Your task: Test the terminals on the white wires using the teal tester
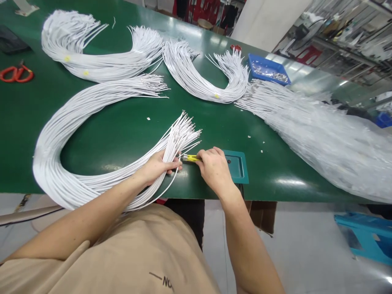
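My left hand is closed around one end of a thick bundle of white wires, which curves in a big U on the table. A single wire stands apart near my thumb. From the right, my right hand pinches a small yellow tool with a pale, metal-looking tip. That tip is close beside the separated wire; whether they touch I cannot tell. Just behind my right hand lies a flat teal tray, partly covered by the hand.
More bundled white wires lie at the back, with another wire bundle to their right. A plastic-wrapped heap covers the right side. A blue bin holds small metal parts. Red-handled scissors and a dark object lie far left.
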`<action>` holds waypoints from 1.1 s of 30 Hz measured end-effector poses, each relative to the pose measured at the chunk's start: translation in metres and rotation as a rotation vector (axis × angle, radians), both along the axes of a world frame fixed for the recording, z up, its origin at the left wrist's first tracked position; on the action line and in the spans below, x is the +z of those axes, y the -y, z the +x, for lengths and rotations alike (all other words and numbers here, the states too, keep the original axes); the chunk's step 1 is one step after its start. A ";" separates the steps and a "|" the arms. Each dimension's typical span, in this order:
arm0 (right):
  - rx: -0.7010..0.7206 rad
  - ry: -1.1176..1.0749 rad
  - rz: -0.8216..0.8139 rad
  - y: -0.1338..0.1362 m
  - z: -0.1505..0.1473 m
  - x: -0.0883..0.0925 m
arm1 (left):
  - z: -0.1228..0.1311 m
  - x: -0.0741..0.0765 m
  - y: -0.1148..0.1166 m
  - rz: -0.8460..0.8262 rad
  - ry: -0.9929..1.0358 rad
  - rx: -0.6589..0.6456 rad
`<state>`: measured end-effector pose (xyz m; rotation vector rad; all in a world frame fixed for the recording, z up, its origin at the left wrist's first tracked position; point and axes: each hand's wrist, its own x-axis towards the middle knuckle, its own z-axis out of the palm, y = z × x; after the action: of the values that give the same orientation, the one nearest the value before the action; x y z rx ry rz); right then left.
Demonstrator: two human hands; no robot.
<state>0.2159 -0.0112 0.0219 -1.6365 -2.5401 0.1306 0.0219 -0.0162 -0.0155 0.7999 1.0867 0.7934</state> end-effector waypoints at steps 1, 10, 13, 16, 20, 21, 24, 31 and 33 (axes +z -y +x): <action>0.002 -0.013 -0.008 -0.001 0.000 0.000 | 0.000 0.000 -0.002 0.010 -0.008 0.003; 0.017 -0.052 0.017 -0.007 0.001 -0.003 | 0.003 0.000 -0.009 0.039 0.055 0.027; 0.006 -0.069 0.038 -0.008 0.001 -0.005 | 0.005 0.001 -0.011 0.051 0.030 0.028; -0.004 -0.084 0.051 -0.008 0.002 -0.007 | 0.008 0.002 -0.012 0.042 -0.036 0.036; -0.012 -0.104 0.043 -0.009 0.001 -0.008 | 0.011 0.001 -0.012 0.041 -0.138 0.033; -0.017 -0.109 0.037 -0.009 0.001 -0.008 | 0.011 0.000 -0.013 0.050 -0.159 0.024; -0.032 -0.130 0.012 -0.007 0.001 -0.006 | 0.011 -0.002 -0.013 0.089 -0.208 -0.003; -0.102 -0.350 0.084 0.020 -0.013 0.008 | 0.008 0.000 -0.013 0.090 -0.194 -0.019; -0.055 -0.378 0.050 0.034 -0.025 0.008 | 0.006 0.000 -0.013 0.125 -0.242 -0.014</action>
<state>0.1912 -0.0448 0.0296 -1.4955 -2.1966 0.3347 0.0281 -0.0033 -0.0152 1.0276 1.2535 0.7719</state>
